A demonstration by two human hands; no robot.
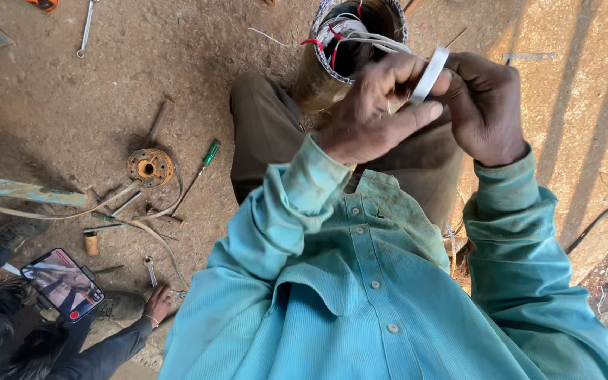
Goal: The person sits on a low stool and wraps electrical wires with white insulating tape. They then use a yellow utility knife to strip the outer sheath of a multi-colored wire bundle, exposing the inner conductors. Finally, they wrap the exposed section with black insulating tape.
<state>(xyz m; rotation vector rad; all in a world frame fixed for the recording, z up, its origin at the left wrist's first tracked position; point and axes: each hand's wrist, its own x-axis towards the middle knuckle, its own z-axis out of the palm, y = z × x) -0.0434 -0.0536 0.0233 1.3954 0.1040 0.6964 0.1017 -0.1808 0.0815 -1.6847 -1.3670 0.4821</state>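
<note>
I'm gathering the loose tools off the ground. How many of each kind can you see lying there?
Spanners: 2, one at the top, one low down
Green-handled screwdriver: 1
Rusty round flange: 1
Small thread spool: 1
Total: 5

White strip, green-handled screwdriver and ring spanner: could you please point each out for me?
White strip (431,74), head view, middle of the band between both hands.
Green-handled screwdriver (210,152), head view, on its handle.
Ring spanner (86,27), head view, mid-shaft.
</note>
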